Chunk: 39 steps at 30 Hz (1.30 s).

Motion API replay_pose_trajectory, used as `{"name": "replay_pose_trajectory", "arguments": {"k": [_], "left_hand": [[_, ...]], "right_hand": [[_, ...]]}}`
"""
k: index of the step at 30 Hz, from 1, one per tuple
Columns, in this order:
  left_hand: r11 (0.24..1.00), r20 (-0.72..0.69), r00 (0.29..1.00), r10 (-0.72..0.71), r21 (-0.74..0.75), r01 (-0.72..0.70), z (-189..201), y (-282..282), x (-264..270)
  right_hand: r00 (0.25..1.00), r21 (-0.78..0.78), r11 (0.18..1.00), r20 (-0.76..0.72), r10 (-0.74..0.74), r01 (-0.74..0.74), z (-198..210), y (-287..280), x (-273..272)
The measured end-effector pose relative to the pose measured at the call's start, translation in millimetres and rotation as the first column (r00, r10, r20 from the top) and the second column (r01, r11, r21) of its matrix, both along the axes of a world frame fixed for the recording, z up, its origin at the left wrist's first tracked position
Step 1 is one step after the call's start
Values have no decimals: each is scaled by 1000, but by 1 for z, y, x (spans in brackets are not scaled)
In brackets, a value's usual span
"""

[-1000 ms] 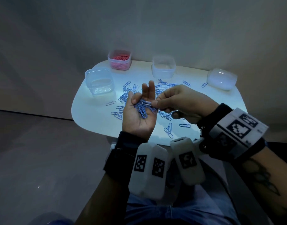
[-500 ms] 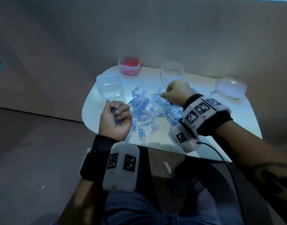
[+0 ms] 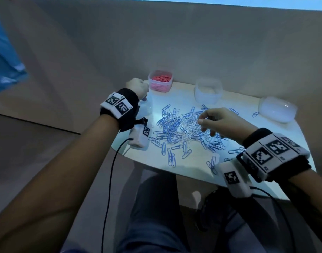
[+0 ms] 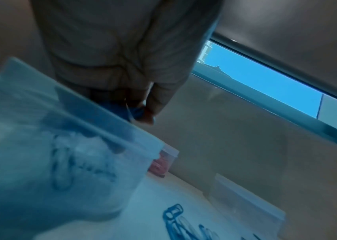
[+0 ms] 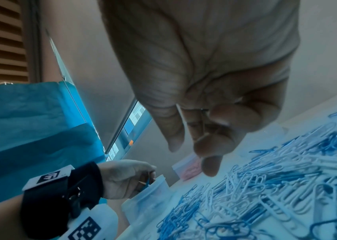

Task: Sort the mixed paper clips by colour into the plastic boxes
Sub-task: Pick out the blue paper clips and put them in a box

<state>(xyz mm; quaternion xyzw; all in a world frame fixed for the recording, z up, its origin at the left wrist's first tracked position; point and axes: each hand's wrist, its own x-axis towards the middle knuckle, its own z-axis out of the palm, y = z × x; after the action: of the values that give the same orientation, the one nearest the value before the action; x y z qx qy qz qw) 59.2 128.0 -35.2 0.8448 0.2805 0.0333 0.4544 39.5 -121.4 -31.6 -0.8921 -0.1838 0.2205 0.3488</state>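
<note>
L hand [image 3: 138, 87] pinching blue clips over clear box [image 5: 153, 191] | R hand [image 3: 217, 121] loose, holds nothing | clip pile [image 3: 184, 128] blue+white

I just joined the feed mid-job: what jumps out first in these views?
The tangled pile of blue and white paper clips mid-table, with the right hand poised over it. At the table's left edge, the left hand holds blue clips over a clear box; behind it stands the box of pink clips.

Blue and white paper clips [image 3: 184, 128] are lying heaped mid-worktop; pink clips [image 3: 160, 78] are filling the far box [image 3: 160, 87]; a clear box [image 3: 208, 94] is standing right of it.
</note>
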Motion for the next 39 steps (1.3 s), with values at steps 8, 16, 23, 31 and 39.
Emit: {"name": "replay_pose_trajectory", "arguments": {"k": [8,16,23,31,39], "left_hand": [[945,-58,991,-123,297,134,7,4,-22],[821,-124,921,-368,422,385,0,7,-47],[784,-118,907,-404,467,410,3,11,-50],[791,175,932,-316,592,157,-5,9,-78],[958,198,975,-102,282,43,-15,-19,-124]], "right_hand": [[905,-283,919,249,347,-274,-7,57,7],[868,-499,814,214,449,-298,-16,58,13],[892,-508,805,142,428,-306,-15,60,5],[853,-433,813,163,495,-389,-16,76,-22],[819,-549,731,135,557,-407,-18,95,-4]]}}
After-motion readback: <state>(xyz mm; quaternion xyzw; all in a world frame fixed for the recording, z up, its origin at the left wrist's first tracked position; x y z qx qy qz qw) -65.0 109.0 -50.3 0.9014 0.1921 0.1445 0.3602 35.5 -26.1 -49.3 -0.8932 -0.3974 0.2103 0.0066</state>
